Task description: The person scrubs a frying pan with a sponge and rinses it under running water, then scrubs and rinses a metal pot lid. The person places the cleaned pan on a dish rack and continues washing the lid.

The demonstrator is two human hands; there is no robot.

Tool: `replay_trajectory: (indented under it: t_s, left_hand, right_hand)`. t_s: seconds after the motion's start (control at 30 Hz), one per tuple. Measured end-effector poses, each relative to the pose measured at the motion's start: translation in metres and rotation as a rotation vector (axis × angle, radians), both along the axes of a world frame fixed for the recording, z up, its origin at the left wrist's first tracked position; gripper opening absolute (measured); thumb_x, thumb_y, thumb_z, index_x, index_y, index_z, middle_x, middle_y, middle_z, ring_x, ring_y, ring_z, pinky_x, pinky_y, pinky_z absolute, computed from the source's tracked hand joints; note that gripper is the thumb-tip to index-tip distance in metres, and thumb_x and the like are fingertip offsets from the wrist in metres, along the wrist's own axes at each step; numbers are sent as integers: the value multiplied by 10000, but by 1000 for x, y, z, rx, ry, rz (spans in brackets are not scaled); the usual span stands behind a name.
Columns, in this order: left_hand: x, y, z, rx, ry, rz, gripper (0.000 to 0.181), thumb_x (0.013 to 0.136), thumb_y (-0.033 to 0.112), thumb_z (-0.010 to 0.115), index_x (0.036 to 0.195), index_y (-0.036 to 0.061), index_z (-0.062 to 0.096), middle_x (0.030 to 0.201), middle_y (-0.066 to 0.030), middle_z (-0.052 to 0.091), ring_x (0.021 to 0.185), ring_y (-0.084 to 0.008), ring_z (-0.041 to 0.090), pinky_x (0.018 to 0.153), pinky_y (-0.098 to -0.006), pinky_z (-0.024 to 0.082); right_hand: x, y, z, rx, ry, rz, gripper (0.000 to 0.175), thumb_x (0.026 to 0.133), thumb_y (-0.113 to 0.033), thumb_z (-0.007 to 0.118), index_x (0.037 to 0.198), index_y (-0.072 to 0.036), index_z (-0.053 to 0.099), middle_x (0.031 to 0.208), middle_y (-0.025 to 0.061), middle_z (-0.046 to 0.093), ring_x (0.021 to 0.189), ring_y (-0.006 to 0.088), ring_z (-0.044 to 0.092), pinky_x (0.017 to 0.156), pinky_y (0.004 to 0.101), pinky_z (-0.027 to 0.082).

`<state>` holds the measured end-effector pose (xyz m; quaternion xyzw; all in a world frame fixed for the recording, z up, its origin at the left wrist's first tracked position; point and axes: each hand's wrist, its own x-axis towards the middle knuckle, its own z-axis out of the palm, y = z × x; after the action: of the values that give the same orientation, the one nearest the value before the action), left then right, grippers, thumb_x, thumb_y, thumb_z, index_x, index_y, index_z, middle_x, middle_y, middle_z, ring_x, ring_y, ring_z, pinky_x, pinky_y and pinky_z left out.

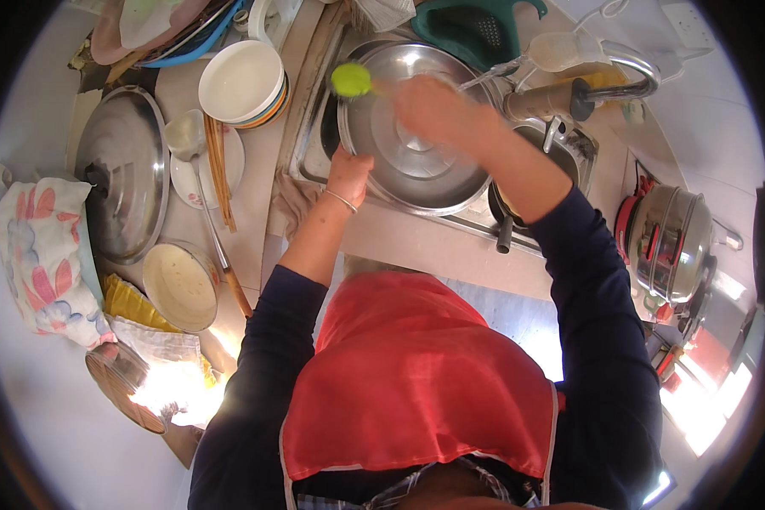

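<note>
My left hand [350, 172] grips the near-left rim of a large round metal pan or lid [421, 182], which lies tilted over the sink [309, 153]. Above its middle, my right hand [437, 115] is closed around the handle of a scrubber with a bright green head [350, 80]. Motion blurs that hand and the scrubber. Part of the metal surface is hidden under my right hand and forearm. A thin stream of water [494, 71] runs from the spout fitting [558, 52] of the faucet [637, 89] towards the far right of the rim.
To the left are stacked bowls [242, 83], wooden chopsticks [218, 166] on a plate [185, 182], a ladle [210, 217], a steel lid [124, 185] and an enamel bowl [180, 287]. A green plastic colander [468, 32] stands behind the sink. A dark handle [504, 236] juts over the front edge.
</note>
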<state>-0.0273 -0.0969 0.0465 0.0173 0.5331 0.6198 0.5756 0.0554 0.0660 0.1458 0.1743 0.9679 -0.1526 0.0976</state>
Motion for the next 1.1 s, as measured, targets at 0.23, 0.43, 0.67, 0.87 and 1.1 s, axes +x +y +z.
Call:
replay_trajectory:
  t_s: [0.23,0.43,0.67,0.87,1.1]
  left_hand:
    - [0,0,12,-34,-8,-20,508,701,-101,494,1186,52,505,946,8,558,796,-98,468,736,-223,394]
    - [-8,3,-10,37,-49,-29,585,717,-79,484,1283,69,466,1143,-35,558,993,-161,531,864,-299,439]
    - [-11,4,-15,104,-181,14,567,758,-98,544,1305,28,463,1221,-54,551,1153,-194,503,994,-324,384]
    - [-18,1,-40,280,-120,-74,707,771,-67,674,1395,104,389,1279,-49,515,1168,-206,495,1011,-354,388]
    - [-28,-5,-23,385,-385,-8,717,789,-82,565,1435,132,339,1332,-58,489,1198,-239,493,1028,-394,394]
  right_hand:
    - [-16,44,-5,-56,-113,-141,484,838,-72,498,1319,-118,535,936,247,648,871,375,645,781,447,522]
    - [-15,0,38,-129,-111,21,290,799,-14,510,1066,18,621,940,212,673,840,372,672,691,451,549]
    - [-21,-28,38,-47,-275,115,360,769,-7,564,1128,6,579,943,225,645,939,384,629,757,464,524]
    - [-7,-39,41,-30,-188,184,313,804,-36,549,1113,9,575,895,206,646,892,372,642,729,465,529]
    - [-9,-45,37,86,-48,162,333,804,-41,552,1133,13,560,835,207,652,821,371,651,710,447,528]
